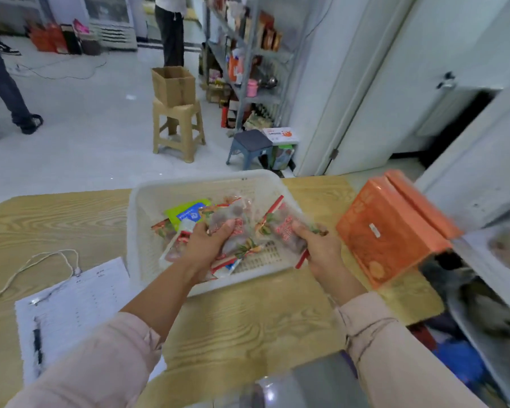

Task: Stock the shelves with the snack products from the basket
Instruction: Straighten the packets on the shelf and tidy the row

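Note:
A white plastic basket (147, 201) sits on the wooden table and holds several snack packets, among them a green and blue packet (186, 214). My left hand (206, 245) grips a clear red-printed snack packet (233, 219) inside the basket. My right hand (321, 245) grips another clear red-printed snack packet (280, 225) over the basket's right side. Metal shelves (248, 69) with products stand across the room, beyond the table.
An orange box (392, 228) stands on the table right of the basket. A paper sheet (71, 307), a pen (37, 346) and a white cable (36, 263) lie at the left. Two stools (178, 128), a cardboard box (173, 85) and people's legs are on the floor beyond.

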